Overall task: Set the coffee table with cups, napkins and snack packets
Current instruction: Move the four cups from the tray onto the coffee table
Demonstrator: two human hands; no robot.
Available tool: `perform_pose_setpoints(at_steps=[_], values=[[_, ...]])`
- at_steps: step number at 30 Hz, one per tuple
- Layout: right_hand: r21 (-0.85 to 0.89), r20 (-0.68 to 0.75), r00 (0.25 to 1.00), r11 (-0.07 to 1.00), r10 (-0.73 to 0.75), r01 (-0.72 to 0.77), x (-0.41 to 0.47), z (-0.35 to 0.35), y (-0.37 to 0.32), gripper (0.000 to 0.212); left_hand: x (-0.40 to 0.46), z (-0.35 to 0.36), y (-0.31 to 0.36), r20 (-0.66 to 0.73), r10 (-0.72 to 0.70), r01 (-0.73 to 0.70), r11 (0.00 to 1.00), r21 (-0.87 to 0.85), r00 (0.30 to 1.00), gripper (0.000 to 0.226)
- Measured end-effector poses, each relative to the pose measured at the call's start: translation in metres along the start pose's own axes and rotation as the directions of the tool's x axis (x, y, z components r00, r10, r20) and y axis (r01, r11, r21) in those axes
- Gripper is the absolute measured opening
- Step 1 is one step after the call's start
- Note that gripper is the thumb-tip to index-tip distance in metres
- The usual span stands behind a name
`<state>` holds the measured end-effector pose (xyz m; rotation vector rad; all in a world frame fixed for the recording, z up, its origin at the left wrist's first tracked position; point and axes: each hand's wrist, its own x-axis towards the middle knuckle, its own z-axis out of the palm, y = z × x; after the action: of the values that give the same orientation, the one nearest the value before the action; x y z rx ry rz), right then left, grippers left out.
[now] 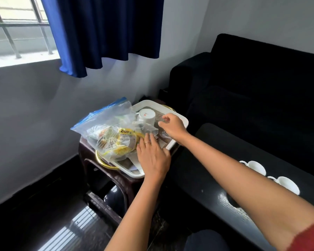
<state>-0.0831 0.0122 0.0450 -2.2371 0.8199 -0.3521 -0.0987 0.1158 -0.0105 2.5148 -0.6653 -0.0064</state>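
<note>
Head view: a white tray (183, 122) is seen resting on a dark brown stool (105, 171) beside the grey wall (34, 109). A clear zip bag (109, 127) with a blue seal strip is lying across the left half of the tray, and yellow snack packets (123, 140) are visible inside it. An upturned white cup (146, 115) is standing on the tray just beyond the bag. A gold ring-shaped handle (102, 161) is visible under the tray at its near-left edge.

The left hand (152, 156) is laid flat with straight fingers on the near edge of the bag and the tray contents; a ring is worn on one finger. Nothing is gripped by it. The right hand (172, 125) is held over the right part of the tray, next to the cup, with its fingers curled downward. Whether anything is pinched by those fingers cannot be told, since the fingertips are blurred and partly hidden.

A glossy black coffee table (216, 160) is located to the right of the stool. Two white cups (257, 166) with handles are placed on it, near its right edge, side by side. A black sofa (261, 84) is positioned behind the table. A blue curtain (101, 33) is hung over the window (16, 24) at upper left.
</note>
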Motion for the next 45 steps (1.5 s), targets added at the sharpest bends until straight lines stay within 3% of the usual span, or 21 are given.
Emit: perform_pose_setpoints(at_steps=[9,12,22,29,33,40,45], values=[[0.113,0.004,0.991,0.984,0.136,-0.135,0.053,0.059,-0.020,0.073,-0.002,0.010,0.005,0.050,-0.041,0.041,0.999,0.010,0.998,0.073],[0.122,0.006,0.985,0.978,0.172,-0.172,0.062,0.068,-0.015,0.075,-0.002,0.011,0.006,0.066,-0.048,0.047,0.999,0.009,0.997,0.070],[0.216,-0.140,0.964,0.957,0.224,-0.191,0.055,0.065,0.004,0.069,-0.001,0.016,0.006,0.068,-0.076,0.079,0.996,-0.044,0.995,0.074],[0.549,-0.121,0.935,0.807,0.333,-0.216,0.025,0.033,0.019,0.058,-0.004,0.014,0.008,0.071,-0.064,0.068,0.996,-0.055,0.995,0.075],[0.621,-0.117,0.945,0.765,0.305,-0.170,0.000,0.010,0.018,0.049,-0.008,0.007,0.013,0.043,-0.051,0.055,0.994,-0.092,0.998,0.073],[0.722,-0.117,0.965,0.687,0.237,-0.082,-0.053,-0.035,0.015,0.031,-0.021,-0.018,0.031,-0.007,0.009,-0.011,0.967,-0.253,1.000,0.070],[0.791,-0.099,0.964,0.607,0.245,-0.073,-0.094,-0.064,0.025,0.023,-0.036,-0.028,0.048,0.024,0.142,-0.112,0.862,-0.494,0.990,0.072]])
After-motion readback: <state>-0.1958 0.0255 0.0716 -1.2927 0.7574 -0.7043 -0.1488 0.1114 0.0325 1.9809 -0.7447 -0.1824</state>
